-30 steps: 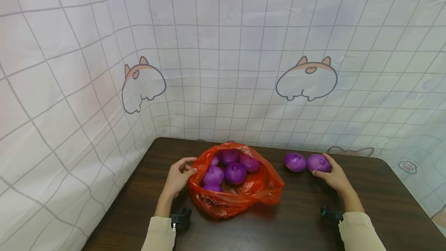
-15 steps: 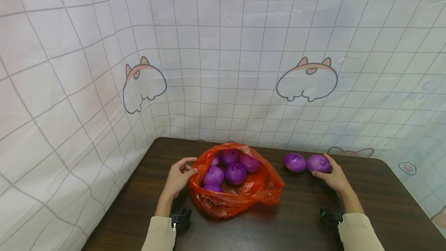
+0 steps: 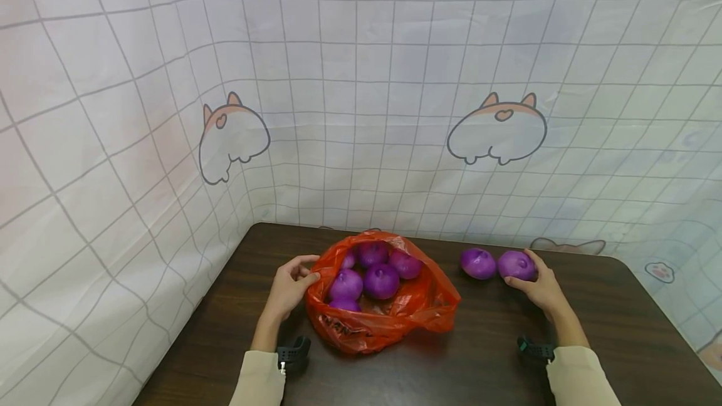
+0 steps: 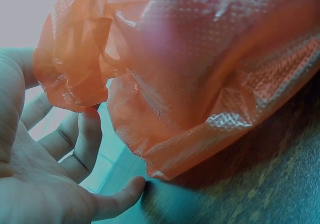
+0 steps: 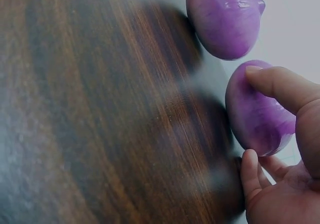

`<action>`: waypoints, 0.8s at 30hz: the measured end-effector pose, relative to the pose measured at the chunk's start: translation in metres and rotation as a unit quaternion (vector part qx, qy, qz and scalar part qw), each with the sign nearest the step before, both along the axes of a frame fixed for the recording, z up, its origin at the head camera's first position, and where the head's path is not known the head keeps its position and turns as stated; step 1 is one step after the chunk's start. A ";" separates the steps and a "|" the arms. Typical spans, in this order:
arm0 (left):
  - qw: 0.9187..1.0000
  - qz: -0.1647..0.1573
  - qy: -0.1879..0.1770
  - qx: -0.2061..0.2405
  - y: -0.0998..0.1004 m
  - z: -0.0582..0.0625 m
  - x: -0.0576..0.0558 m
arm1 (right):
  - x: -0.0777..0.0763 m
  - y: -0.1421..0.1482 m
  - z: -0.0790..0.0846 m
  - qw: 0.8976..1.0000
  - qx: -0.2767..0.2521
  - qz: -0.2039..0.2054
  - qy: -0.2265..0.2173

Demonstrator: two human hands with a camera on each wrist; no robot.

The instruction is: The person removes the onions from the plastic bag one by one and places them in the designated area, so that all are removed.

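A red plastic bag [image 3: 389, 324] lies open on the table, with several purple onions [image 3: 381, 281] inside. At its left edge, my left hand [image 3: 288, 288] holds the rim with bent fingers. In the left wrist view, the index fingertip is hidden behind a fold of the bag [image 4: 165, 99], and the thumb reaches toward its lower corner. On the right, my right hand [image 3: 543, 286] grips a purple onion [image 3: 516, 265], the thumb on one side and fingers on the other. Another purple onion [image 3: 478, 263] sits just left of it. Both rest on the tabletop.
The dark wooden table [image 3: 485, 356] has its back edge close behind the bag and loose onions. A white gridded curtain [image 3: 361, 111] with cartoon prints hangs behind and along the left. Dark bands [image 3: 293, 352] circle both wrists.
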State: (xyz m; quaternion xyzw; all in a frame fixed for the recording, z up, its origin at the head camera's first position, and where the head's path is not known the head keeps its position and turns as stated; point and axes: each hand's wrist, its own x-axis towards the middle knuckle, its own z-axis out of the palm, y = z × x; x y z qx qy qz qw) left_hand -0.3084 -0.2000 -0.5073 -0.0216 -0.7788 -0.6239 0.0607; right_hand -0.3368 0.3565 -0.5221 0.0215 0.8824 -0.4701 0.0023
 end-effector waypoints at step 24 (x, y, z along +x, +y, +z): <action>1.000 -0.005 0.002 0.006 -0.001 0.001 0.001 | 0.011 -0.005 0.003 0.998 -0.030 -0.057 0.005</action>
